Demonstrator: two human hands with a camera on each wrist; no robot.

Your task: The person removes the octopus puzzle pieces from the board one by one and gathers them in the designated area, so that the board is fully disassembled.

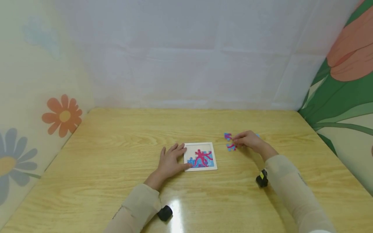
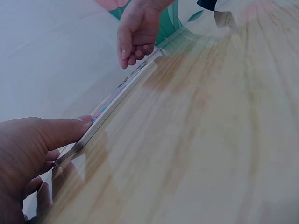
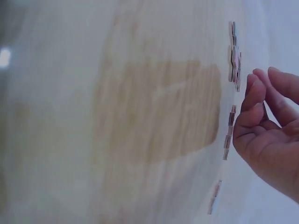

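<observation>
A white-framed jigsaw puzzle (image 1: 215,158) lies on the table, partly filled with pink and blue pieces; its upper left shows bare backing. My left hand (image 1: 171,162) rests at its left side, fingers spread toward the far corner. The left thumb (image 2: 70,132) lies over the frame's edge in the left wrist view. To the right, my right hand (image 1: 250,141) reaches in from above, fingertips beside a purple-and-pink puzzle piece (image 1: 227,136) and a blue-and-pink puzzle piece (image 1: 231,147). In the right wrist view, no piece shows between the right thumb and fingers (image 3: 254,95).
A light blue piece (image 1: 257,135) peeks out behind the right hand. Several loose pieces (image 3: 229,133) appear edge-on in the right wrist view. The wooden table (image 1: 116,142) meets a white sheet (image 1: 175,74) at the back and flower-patterned panels (image 1: 62,116) at the sides.
</observation>
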